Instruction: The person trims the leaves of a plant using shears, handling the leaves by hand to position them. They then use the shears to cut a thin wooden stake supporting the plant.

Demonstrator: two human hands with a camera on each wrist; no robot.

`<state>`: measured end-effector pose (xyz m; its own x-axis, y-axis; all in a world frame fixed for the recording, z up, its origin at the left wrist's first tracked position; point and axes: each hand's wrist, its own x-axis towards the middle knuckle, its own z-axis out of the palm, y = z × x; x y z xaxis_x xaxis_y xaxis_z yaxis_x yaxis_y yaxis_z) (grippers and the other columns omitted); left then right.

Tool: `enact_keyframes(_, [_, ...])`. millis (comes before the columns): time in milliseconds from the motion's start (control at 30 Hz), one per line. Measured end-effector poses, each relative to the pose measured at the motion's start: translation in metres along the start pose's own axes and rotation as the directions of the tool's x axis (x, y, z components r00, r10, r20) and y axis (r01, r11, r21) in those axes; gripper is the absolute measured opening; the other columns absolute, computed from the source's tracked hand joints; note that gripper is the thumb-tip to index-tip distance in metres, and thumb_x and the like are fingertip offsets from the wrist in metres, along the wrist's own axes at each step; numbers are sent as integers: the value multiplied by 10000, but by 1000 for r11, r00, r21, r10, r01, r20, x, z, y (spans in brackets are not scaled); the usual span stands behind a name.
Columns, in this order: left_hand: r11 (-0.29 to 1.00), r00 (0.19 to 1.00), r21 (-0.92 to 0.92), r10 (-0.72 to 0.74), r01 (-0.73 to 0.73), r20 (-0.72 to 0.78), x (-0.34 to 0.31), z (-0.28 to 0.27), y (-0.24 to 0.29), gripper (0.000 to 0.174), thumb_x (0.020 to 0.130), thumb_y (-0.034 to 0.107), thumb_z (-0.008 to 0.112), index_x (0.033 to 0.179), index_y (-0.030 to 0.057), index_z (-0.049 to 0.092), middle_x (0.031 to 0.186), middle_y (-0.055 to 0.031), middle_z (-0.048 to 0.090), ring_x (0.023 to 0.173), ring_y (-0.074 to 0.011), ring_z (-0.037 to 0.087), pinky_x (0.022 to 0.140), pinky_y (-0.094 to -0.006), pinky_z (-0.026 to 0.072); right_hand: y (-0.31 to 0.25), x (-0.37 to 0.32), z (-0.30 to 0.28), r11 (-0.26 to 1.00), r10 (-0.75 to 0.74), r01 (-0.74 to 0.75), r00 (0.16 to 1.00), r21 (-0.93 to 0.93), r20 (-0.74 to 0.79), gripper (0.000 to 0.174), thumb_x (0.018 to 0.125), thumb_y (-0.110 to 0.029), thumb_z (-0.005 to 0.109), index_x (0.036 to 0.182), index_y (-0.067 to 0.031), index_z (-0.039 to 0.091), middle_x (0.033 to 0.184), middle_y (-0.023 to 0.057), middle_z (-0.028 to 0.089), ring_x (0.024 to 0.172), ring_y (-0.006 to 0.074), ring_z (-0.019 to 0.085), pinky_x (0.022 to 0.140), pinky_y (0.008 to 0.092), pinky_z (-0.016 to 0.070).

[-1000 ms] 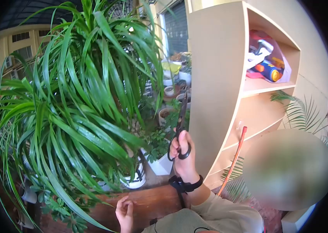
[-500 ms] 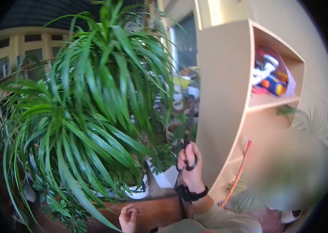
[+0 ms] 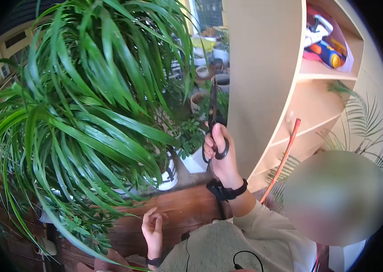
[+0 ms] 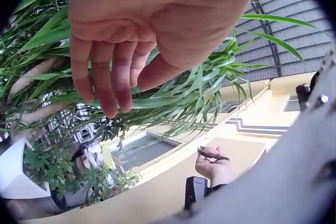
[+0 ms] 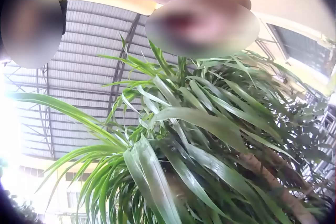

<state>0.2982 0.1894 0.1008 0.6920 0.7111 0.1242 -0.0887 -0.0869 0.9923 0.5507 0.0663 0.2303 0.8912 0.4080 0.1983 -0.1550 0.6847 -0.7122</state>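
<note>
Taking the clock face as the head view shows it, the long-leaved plant (image 3: pixel 110 50) fills the side from eight o'clock to eleven, its blades arching over and drooping towards you. Its lowest leaf tips come down near your left hand (image 3: pixel 153 229), which sits below them in front of the wooden bench (image 3: pixel 184 206). That hand holds nothing: the fingers are loosely bent and relaxed, with the thumb apart from them, and the left wrist view shows the same slack bend. The leaves lie at about eleven o'clock from it, and the scissors (image 3: pixel 213 109) at about one.

The white pot with dark markings (image 3: pixel 168 177) and the angular white pot (image 3: pixel 194 162) lie between the drooping leaves and your other hand, at about eight and nine o'clock from it.

Your right hand (image 3: pixel 225 156) has the scissors, fingers curled round the handle rings. Their long axis runs upright, tips at twelve o'clock, so they point alongside the foliage rather than into it; the nearest long leaves are off at nine to ten o'clock, apart from the metal. The blades look close together, though whether they are fully closed you cannot tell. Your left hand appears nearer the low leaf tips, but depth is hard to judge.

At one to three o'clock from your right hand stands the shelf unit (image 3: pixel 264 68), with the red stick (image 3: pixel 284 158) leaning nearby.
</note>
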Motion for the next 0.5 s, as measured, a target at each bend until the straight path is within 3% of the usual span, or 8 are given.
enact_keyframes(67, [1000,1000,11,9,-9,15,3,3,-1,276,949,14,537,1224,-4,516,892,-69,667,836,-138,631,823,-267,473,0,0,-2,999,12,-13,999,-51,-33,433,962,-465,544,1132,-67,524,679,-49,394,533,41,382,479,192,304])
enact_keyframes(500, [992,996,127,-25,15,83,27,38,12,337,923,-47,528,1257,-9,508,986,-66,658,938,-132,620,856,-262,475,24,16,-66,992,129,-129,988,0,-83,437,930,-465,602,1027,-45,533,661,-37,446,516,55,427,454,206,332])
